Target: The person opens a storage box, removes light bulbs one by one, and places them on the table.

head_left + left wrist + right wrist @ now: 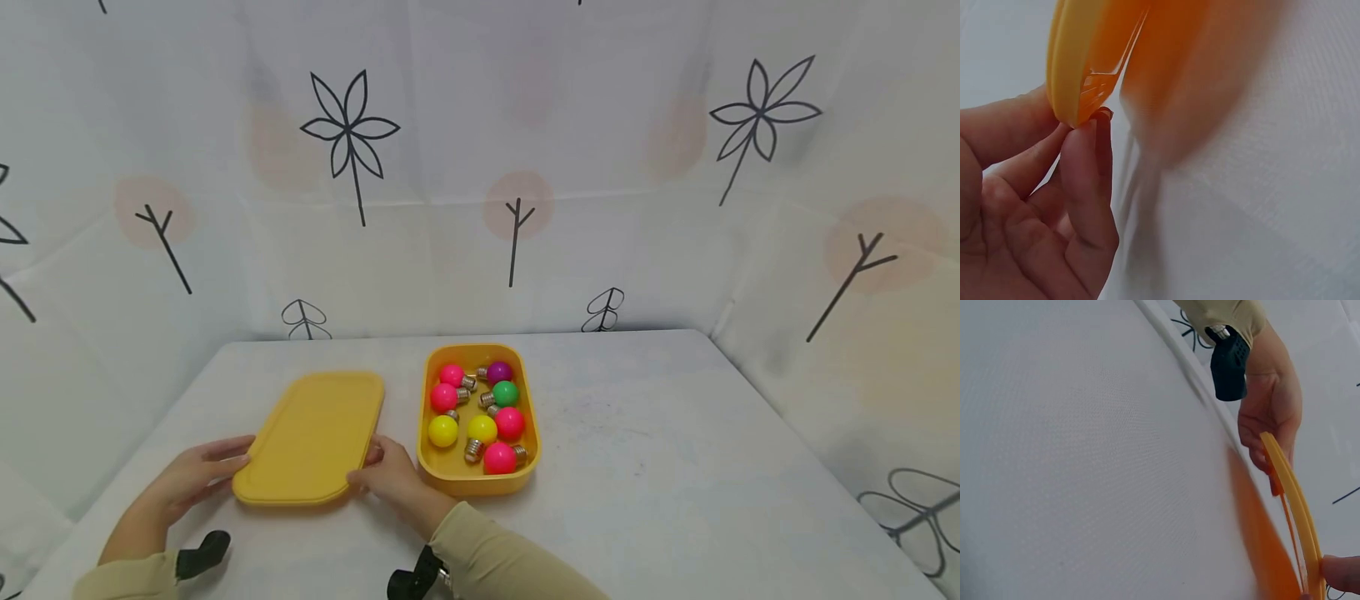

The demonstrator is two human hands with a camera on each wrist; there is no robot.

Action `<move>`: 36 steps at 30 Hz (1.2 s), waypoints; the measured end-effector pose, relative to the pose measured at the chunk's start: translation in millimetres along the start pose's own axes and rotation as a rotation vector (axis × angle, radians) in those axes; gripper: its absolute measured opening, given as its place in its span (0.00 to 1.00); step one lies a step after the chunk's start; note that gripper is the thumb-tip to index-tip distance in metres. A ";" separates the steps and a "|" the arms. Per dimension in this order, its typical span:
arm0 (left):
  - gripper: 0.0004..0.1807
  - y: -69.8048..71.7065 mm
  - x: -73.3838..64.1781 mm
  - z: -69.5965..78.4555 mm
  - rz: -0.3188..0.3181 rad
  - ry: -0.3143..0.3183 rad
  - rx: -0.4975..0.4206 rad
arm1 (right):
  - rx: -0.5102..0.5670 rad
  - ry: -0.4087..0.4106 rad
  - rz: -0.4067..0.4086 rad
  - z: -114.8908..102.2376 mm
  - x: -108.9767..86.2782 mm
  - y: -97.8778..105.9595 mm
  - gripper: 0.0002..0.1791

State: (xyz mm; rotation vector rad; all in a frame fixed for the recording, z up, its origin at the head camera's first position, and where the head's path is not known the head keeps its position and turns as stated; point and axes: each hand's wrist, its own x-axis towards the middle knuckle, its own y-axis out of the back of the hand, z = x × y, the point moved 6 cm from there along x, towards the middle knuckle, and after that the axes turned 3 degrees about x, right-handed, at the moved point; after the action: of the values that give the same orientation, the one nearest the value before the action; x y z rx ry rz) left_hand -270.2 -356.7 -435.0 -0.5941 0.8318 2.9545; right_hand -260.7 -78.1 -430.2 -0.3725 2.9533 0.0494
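Note:
A flat yellow lid (315,442) with rounded corners is held between both hands, left of the box. At its left edge my left hand (191,479) pinches the rim between thumb and fingers, as the left wrist view shows closely. My right hand (401,483) grips the opposite edge near the front corner. The wrist views show the lid (1300,509) lifted off the table, with an orange tint below it. Just right of the right hand stands an uncovered yellow box (480,486), holding several small bulbs with metal screw bases, among them a pink bulb (510,423).
Inside the box also lie a green bulb (506,393), a purple bulb (499,372) and a yellow bulb (443,431). The white table (675,467) extends to the right. Behind it hangs a pale cloth (442,150) with plant drawings.

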 end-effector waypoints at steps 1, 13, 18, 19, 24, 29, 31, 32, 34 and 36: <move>0.47 -0.4 -0.2 0.0 -0.001 -0.001 0.004 | -0.007 -0.010 0.003 1.0 0.3 0.3 0.31; 0.44 -6.5 -4.6 -1.7 0.029 -0.003 0.047 | -0.184 -0.025 0.056 2.5 -2.0 3.1 0.20; 0.42 -8.0 -6.1 -0.3 0.033 -0.014 0.036 | -0.179 -0.084 0.087 0.3 -5.3 4.4 0.30; 0.42 -8.0 -6.1 -0.3 0.034 -0.017 0.032 | -0.178 -0.098 0.088 -0.3 -5.9 4.8 0.32; 0.41 -6.6 -7.7 4.1 0.054 -0.022 0.084 | -0.111 -0.107 0.059 -5.2 -5.7 3.4 0.30; 0.38 -8.2 -13.7 21.1 0.149 -0.103 0.144 | -0.049 -0.073 -0.020 -17.7 -2.9 1.0 0.27; 0.37 -13.6 -17.2 31.9 0.186 -0.150 0.133 | -0.029 -0.060 -0.046 -24.5 -2.2 2.0 0.27; 0.36 -17.1 -18.9 37.5 0.206 -0.167 0.129 | -0.018 -0.058 -0.054 -27.5 -1.9 3.0 0.27; 0.36 -24.7 -23.9 50.7 0.219 -0.219 0.112 | 0.006 -0.045 -0.071 -33.5 -1.4 5.5 0.26; 0.35 -31.7 -28.5 62.7 0.222 -0.268 0.084 | 0.036 -0.030 -0.095 -39.0 -0.8 8.3 0.26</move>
State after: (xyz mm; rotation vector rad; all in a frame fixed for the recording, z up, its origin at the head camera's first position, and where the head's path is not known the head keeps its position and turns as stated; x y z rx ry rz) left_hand -262.3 -295.3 -391.2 -0.1021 1.0457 3.0737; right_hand -268.2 -72.0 -391.4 -0.5020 2.8987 -0.0101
